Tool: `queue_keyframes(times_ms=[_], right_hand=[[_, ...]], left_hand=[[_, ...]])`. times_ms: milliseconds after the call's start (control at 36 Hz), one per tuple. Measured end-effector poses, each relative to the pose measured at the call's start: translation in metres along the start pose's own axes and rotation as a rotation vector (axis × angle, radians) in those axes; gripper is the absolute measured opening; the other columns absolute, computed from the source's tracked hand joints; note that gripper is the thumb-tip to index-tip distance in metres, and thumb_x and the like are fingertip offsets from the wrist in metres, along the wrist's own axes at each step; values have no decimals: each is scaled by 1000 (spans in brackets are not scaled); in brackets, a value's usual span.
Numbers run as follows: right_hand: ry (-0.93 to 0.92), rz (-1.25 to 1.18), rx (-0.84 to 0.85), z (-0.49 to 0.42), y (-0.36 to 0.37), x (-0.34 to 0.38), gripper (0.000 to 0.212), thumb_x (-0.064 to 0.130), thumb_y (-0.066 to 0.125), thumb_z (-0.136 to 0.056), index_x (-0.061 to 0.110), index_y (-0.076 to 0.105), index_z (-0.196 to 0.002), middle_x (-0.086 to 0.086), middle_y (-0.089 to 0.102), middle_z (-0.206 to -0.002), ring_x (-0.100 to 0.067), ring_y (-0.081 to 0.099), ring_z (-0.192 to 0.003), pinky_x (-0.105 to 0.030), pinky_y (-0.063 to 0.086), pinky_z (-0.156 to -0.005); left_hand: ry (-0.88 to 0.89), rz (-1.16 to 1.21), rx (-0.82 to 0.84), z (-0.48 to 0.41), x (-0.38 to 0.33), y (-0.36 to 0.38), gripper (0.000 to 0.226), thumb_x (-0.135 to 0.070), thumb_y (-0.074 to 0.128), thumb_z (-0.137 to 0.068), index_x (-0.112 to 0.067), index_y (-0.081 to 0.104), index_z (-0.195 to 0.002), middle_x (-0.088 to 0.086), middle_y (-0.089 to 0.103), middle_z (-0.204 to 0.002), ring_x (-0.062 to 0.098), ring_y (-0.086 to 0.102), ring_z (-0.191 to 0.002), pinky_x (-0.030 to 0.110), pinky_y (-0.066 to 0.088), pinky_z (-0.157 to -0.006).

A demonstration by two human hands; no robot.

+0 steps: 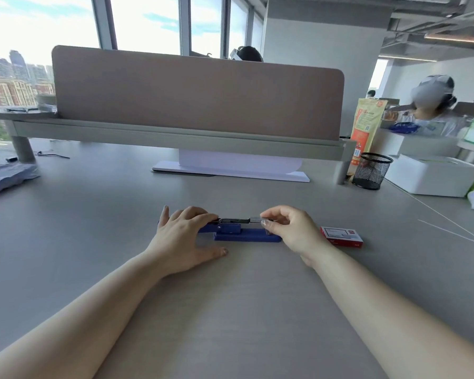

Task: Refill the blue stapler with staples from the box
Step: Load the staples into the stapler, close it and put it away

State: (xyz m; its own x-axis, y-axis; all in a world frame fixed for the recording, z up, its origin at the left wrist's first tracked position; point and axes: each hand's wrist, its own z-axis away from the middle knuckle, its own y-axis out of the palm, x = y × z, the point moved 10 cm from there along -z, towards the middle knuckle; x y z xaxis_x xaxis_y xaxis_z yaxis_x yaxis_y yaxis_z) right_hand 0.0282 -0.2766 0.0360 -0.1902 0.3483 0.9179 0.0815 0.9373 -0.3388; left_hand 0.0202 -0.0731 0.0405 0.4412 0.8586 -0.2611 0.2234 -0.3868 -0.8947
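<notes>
The blue stapler (246, 236) lies opened on the grey desk, its metal staple channel (234, 221) exposed along the top. My left hand (182, 237) rests over the stapler's left end, fingers pressing on its opened top, thumb flat on the desk. My right hand (288, 228) pinches a short silver strip of staples (256, 219) at the right end of the channel. The red and white staple box (341, 236) lies on the desk just right of my right hand.
A black mesh pen cup (371, 170) and a white box (433, 173) stand at the back right. A white stand (230, 170) sits under the desk divider (197, 91). Folded blue cloth (3, 176) lies far left. Thin white cables (449, 222) run along the right.
</notes>
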Motion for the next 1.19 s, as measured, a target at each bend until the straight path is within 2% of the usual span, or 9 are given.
queue_keyframes(times_ms=[250,361,444,528,611,722,833,1028,1194], right_hand=[[-39,105,49,-5,2,6,10,9,66,-82,19,66,-84,-3,66,-82,-15,61,-72,-27,48,-74],[-439,743,-57,5,6,39,9,13,61,-84,11,69,-87,-2,66,-86,-24,59,-82,-34,48,-74],[-635,1001,-97,15,17,51,8,11,62,-77,9,70,-75,-7,69,-76,-33,60,-69,-36,50,-59],[-532,883,-105,14,9,44,14,14,60,-83,14,71,-91,-4,70,-93,-29,60,-86,-37,50,-74],[-372,631,-60,13,-2,26,28,21,58,-87,27,62,-115,4,61,-117,-17,50,-110,-27,40,-92],[-298,559,-3,12,-1,16,31,31,57,-88,37,59,-118,6,42,-139,-14,29,-130,-25,26,-104],[-245,615,67,9,7,7,33,41,57,-86,46,55,-118,9,33,-145,-15,24,-134,-34,28,-110],[-314,571,84,15,12,18,33,37,60,-85,44,56,-117,9,29,-147,-13,25,-133,-27,25,-107],[-344,661,5,13,6,19,20,36,59,-85,37,63,-105,7,47,-136,-18,39,-124,-34,33,-105]], left_hand=[[-13,4,-2,0,3,2,87,-85,35,-53,-41,42,-129,-13,45,-129,20,38,-126,52,3,-116],[-19,6,0,0,1,1,88,-85,34,-53,-41,43,-129,-12,45,-130,19,39,-127,52,3,-115],[-22,5,4,-1,2,1,89,-85,33,-52,-42,42,-129,-12,45,-131,18,38,-127,51,2,-116],[-25,8,5,0,2,1,89,-86,33,-52,-42,41,-130,-13,44,-131,18,37,-128,50,-1,-116],[-21,18,0,1,2,0,89,-85,33,-52,-41,42,-130,-13,44,-131,17,37,-128,49,-2,-117],[-37,60,-19,2,5,-4,90,-82,35,-53,-38,42,-131,-10,44,-131,17,38,-128,46,-2,-117],[-72,50,-47,1,13,-9,86,-79,41,-57,-36,41,-132,-6,44,-134,22,38,-128,46,4,-117],[-247,65,-62,4,40,-12,79,-66,61,-68,-34,36,-135,1,42,-139,29,37,-127,43,23,-111],[-293,105,-45,7,46,-11,82,-62,65,-68,-29,34,-137,5,37,-139,30,35,-128,40,30,-107]])
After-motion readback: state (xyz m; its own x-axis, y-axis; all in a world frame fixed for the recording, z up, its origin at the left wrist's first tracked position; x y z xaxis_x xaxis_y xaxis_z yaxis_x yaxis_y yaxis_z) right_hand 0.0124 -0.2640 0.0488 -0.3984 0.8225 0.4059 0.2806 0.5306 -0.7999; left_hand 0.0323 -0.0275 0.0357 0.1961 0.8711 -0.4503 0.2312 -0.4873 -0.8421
